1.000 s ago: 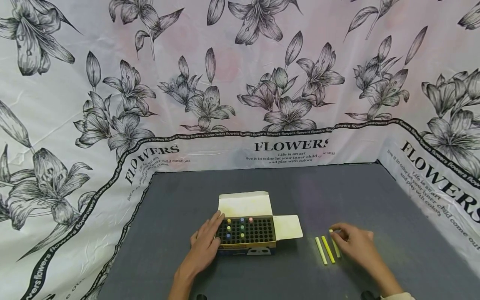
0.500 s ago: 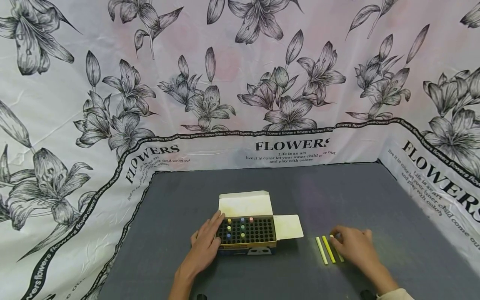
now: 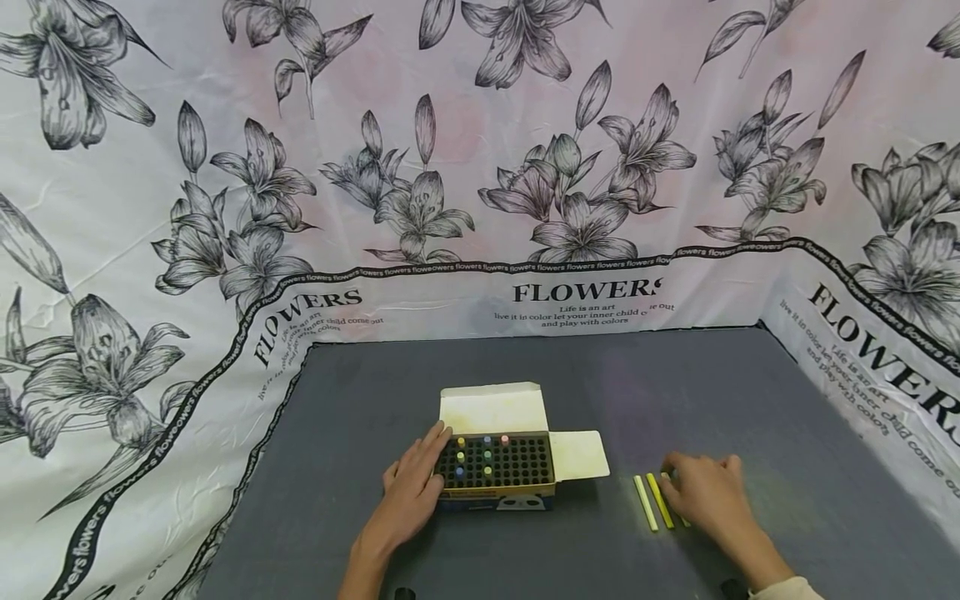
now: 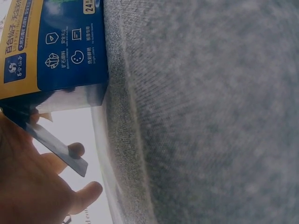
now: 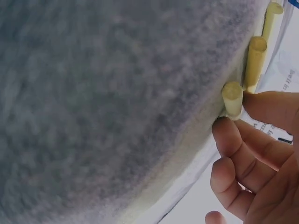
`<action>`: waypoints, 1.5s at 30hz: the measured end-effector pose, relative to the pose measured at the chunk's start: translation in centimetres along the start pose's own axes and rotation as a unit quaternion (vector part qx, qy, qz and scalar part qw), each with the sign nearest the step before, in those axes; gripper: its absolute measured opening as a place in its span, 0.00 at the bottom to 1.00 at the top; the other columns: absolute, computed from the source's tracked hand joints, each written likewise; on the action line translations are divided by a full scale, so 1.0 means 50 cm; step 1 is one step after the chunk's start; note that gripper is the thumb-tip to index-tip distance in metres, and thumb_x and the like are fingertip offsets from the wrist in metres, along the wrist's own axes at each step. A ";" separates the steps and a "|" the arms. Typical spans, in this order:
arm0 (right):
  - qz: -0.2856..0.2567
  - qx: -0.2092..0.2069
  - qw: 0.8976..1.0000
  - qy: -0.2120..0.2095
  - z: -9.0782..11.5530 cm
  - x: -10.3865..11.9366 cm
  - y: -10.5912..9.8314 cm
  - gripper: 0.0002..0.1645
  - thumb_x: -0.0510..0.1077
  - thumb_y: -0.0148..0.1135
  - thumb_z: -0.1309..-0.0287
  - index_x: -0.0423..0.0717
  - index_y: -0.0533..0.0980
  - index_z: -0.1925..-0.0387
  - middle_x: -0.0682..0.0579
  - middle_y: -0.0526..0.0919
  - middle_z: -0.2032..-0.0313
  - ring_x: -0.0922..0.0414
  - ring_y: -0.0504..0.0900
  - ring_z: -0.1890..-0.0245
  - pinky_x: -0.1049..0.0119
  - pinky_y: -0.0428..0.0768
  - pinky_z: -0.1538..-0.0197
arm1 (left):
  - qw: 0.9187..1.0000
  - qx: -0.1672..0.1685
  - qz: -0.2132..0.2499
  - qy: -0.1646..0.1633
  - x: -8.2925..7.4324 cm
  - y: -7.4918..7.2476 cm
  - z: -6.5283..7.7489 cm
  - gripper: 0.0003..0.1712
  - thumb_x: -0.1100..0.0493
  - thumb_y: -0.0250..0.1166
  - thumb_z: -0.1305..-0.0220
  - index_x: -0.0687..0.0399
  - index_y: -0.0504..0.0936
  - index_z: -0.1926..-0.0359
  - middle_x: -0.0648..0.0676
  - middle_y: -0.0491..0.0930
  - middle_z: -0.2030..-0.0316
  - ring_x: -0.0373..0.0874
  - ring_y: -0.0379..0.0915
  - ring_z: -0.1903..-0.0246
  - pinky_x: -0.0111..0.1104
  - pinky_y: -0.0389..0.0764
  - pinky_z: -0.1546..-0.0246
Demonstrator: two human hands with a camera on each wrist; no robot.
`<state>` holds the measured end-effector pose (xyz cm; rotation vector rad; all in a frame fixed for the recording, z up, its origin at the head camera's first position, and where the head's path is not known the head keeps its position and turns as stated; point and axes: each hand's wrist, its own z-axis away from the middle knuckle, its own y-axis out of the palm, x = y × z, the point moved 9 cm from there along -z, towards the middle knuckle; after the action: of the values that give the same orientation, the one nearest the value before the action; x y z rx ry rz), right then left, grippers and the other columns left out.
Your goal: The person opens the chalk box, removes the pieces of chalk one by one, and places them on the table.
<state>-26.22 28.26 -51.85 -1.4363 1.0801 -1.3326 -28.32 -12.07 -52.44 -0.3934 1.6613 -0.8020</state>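
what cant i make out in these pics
Head: third chalk, mostly hidden by the right hand.
Head: left black object, cut off by the bottom edge.
Left wrist: box, cut off by the top edge.
Right wrist: blue thing, cut off at the top right corner.

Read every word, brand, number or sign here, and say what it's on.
"FLOWERS": white cloth backdrop with black flower drawings.
"Life is an art live it in color let your inner child come out and play with colors": backdrop.
"flowers": backdrop's wavy black band, repeated.
"百合仙子": blue-and-yellow cardboard box.
"Lily Fairy": box.
"24": box.
"矿石原料": box.
"安全无尘": box.
"色彩鲜艳": box.
"bright colors": box.
Other box print: too small or blurred.
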 end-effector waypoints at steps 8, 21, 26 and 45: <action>0.005 -0.009 1.000 0.010 0.002 0.004 -0.025 0.14 0.49 0.68 0.39 0.46 0.85 0.55 0.63 0.77 0.84 0.59 0.71 0.78 0.47 0.57 0.60 | 1.000 -0.004 0.002 0.001 -0.003 -0.003 0.001 0.37 0.62 0.45 0.26 0.36 0.55 0.19 0.46 0.49 0.18 0.65 0.44 0.21 0.71 0.40 0.35; -0.088 -0.253 0.960 -0.084 0.020 0.105 -0.117 0.21 0.42 0.76 0.49 0.46 0.85 0.51 0.54 0.86 0.71 0.56 0.74 0.70 0.47 0.59 0.56 | 1.000 -0.002 -0.002 0.001 -0.001 -0.001 0.000 0.37 0.62 0.45 0.26 0.36 0.55 0.19 0.45 0.49 0.18 0.65 0.44 0.21 0.72 0.41 0.35; -0.151 -0.310 0.930 -0.131 0.024 0.141 -0.123 0.22 0.36 0.78 0.54 0.44 0.85 0.53 0.51 0.86 0.70 0.55 0.74 0.69 0.48 0.59 0.54 | 1.000 -0.002 -0.003 -0.001 0.003 -0.002 0.002 0.37 0.62 0.45 0.26 0.36 0.55 0.19 0.45 0.49 0.18 0.65 0.45 0.21 0.72 0.42 0.35; -0.234 -0.261 0.919 -0.182 -0.032 0.329 -0.061 0.18 0.39 0.80 0.54 0.46 0.86 0.58 0.51 0.88 0.66 0.58 0.73 0.64 0.49 0.58 0.52 | 1.000 -0.006 0.002 0.005 0.000 0.001 -0.002 0.36 0.62 0.44 0.25 0.37 0.55 0.19 0.47 0.48 0.18 0.67 0.44 0.21 0.73 0.40 0.36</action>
<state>-26.94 12.97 -44.87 -2.3526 0.9060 -1.0487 -28.42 -12.00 -52.47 -0.3954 1.6771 -0.7920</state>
